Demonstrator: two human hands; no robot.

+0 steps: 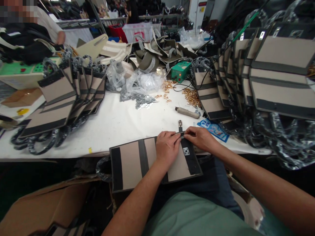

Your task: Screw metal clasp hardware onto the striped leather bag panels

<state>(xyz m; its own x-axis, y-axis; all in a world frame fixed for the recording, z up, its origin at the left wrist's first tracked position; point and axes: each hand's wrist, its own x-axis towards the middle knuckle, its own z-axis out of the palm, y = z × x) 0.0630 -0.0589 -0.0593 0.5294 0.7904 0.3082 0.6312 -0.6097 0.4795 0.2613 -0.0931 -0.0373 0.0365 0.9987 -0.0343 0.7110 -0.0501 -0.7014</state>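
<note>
A flat beige panel with dark strips [130, 164] lies across my lap and the table's front edge. My left hand [168, 146] rests on its upper part, fingers bent at the far edge and pressing there. At that same edge my right hand [197, 137] has its thumb and fingers pinched near a dark strap; what is between the fingertips is too small to tell. A dark tab with a metal fitting [180, 125] sticks out beyond the edge. On the panel's right dark strip sits a square metal plate [186, 151].
Stacks of similar panels stand left [59, 108] and right [278, 75]. A grey-handled tool [187, 112], a blue packet [214, 129], gold pieces [192, 97], silver pieces [144, 101] and a green box [180, 71] lie ahead. Another person's arm [60, 36] is far left.
</note>
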